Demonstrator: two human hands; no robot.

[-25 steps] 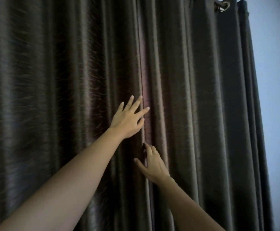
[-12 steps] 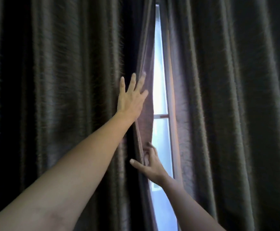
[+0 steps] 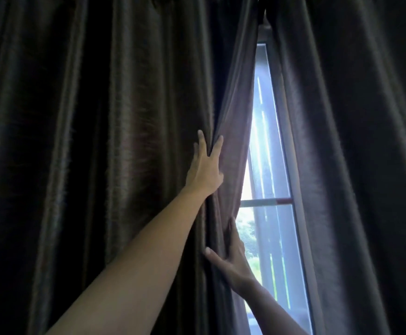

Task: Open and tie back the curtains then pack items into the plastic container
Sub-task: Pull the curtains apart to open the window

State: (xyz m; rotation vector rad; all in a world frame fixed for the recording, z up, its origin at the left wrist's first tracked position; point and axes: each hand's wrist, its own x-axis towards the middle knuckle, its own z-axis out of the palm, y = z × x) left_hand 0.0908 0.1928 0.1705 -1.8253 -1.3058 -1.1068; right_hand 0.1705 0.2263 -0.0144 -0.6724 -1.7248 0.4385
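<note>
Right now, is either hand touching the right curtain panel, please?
No, left hand and right hand both touch the left curtain panel; the right curtain panel hangs untouched.

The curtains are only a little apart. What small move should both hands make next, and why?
Probably sweep the left curtain leftward. Both the left hand and the right hand are on its inner edge, and only a narrow strip of window shows beside the right curtain.

Bare left hand [image 3: 205,169] and right hand [image 3: 232,258], bare forearms.
</note>
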